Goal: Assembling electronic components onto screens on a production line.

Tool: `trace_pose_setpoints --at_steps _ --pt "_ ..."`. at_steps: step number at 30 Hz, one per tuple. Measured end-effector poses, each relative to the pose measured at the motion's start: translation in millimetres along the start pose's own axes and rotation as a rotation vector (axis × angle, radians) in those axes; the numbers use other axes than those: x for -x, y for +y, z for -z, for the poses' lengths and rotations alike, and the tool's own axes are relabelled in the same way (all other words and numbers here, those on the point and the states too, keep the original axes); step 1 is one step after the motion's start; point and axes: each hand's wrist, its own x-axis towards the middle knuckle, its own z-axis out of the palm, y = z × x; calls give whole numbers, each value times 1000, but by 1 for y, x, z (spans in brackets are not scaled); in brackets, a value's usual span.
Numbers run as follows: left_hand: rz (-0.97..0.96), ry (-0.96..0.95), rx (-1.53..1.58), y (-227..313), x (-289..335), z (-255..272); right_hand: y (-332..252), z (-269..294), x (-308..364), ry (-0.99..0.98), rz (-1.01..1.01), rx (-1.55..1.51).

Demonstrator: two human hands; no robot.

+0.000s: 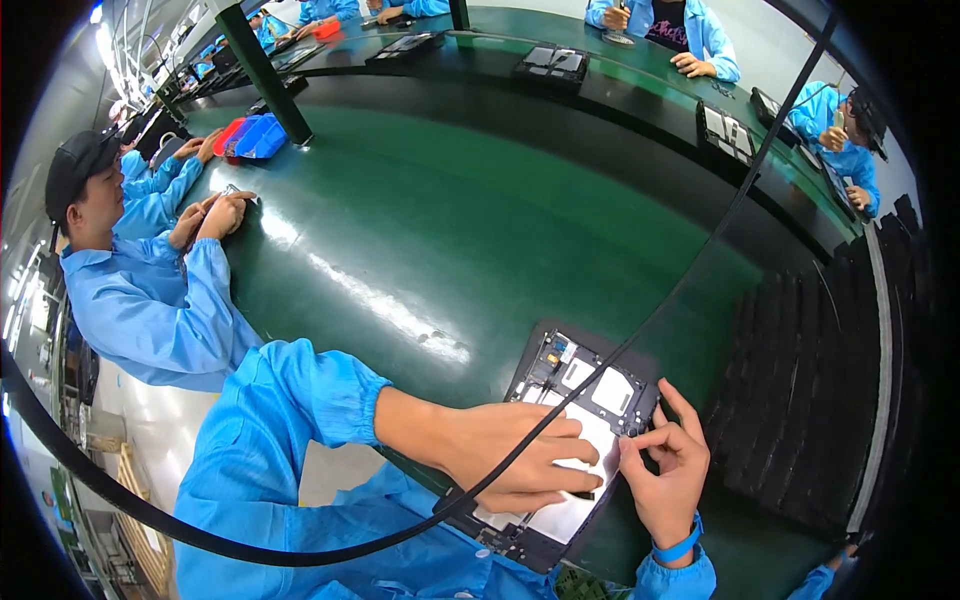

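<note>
An opened tablet (570,515) lies on the green table before me, its black frame holding silver-white panels and small circuit parts. Under its far end shows a dark flat pad (632,362). My left hand (525,455) reaches across the tablet with fingers apart, resting on or just over the pale panels; its fingertips point to the right edge. At that edge, my right hand (668,470) has thumb and index finger pinched together, the other fingers curled or raised. What the pinch holds, if anything, is too small to make out.
Black ridged stacks (800,390) stand on the right. A black cable (690,290) crosses the view before the tablet. Beyond the green tabletop (420,200) runs a dark conveyor belt (460,95) carrying more tablets. A co-worker (140,280) sits left, near blue and red bins (258,137).
</note>
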Motion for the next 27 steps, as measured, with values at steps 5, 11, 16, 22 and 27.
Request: trace_pose_setpoints --at_steps 5,11,16,22,27 --pt "142 44 -373 4 -16 -19 13 4 -1 8 24 -25" --pt "98 21 -394 -1 -11 -17 11 2 -7 -10 -3 -116" --pt "75 40 -405 -2 -10 -19 10 4 -7 -12 -34 -153" --pt "38 -72 -289 -11 -7 -23 12 6 -1 -4 28 -65" --pt "158 -68 -283 3 -22 10 23 -3 -12 -58 136 -70"
